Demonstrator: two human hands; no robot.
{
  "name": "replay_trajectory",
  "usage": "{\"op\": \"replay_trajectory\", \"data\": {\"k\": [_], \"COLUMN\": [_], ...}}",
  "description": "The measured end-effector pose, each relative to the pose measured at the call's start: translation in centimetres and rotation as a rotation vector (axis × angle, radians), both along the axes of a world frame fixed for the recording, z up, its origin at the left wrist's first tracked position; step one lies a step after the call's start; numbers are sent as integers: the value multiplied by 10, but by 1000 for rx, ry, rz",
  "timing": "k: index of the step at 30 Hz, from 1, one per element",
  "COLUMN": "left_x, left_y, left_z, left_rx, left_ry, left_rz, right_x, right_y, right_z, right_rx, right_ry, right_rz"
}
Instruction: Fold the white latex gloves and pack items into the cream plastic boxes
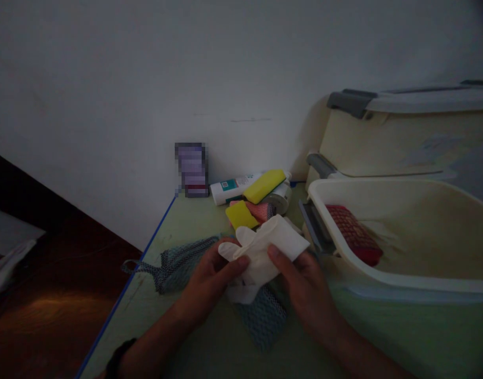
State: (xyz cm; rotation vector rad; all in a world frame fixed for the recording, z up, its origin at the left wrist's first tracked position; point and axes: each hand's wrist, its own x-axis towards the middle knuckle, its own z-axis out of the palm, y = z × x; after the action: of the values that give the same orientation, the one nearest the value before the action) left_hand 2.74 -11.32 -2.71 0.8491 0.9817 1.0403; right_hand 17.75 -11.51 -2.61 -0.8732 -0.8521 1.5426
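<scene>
Gripping white glove (pixel 281 238) between left hand (pixel 210 278) and right hand (pixel 305 288), red sponge (pixel 354 235) inside tub (pixel 403 283)

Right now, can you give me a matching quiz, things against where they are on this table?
Things:
1. glove
2. red pad
3. mesh bag
4. tube

Places:
A. inside the tub
B. held by the left hand and right hand
C. flat on the table, below the hands
D. at the back, near the wall

Pairs: 1-B, 2-A, 3-C, 4-D
</scene>
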Motion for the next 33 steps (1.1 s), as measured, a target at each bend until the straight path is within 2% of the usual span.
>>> {"op": "replay_trajectory", "data": {"k": [7, 14, 20, 24, 26, 28, 33], "left_x": [-3, -5, -1, 0, 0, -2, -3], "left_y": [-2, -4, -4, -3, -2, -2, -3], "left_z": [-2, -1, 2, 4, 4, 3, 2], "left_rx": [-8, 79, -15, -67, -69, -67, 5], "left_ry": [-13, -2, 118, 69, 47, 19, -12], "left_rz": [-89, -164, -72, 52, 68, 24, -228], "right_x": [0, 3, 4, 3, 2, 3, 6], "right_y": [2, 1, -1, -2, -2, -2, 2], "right_z": [-3, 1, 1, 2, 3, 3, 5], "right_rx": [-42, -79, -84, 30, 78, 104, 128], "right_ry": [15, -131, -195, -186, -226, -255, -232], "right_rz": [-15, 15, 101, 193, 195, 180, 78]}}
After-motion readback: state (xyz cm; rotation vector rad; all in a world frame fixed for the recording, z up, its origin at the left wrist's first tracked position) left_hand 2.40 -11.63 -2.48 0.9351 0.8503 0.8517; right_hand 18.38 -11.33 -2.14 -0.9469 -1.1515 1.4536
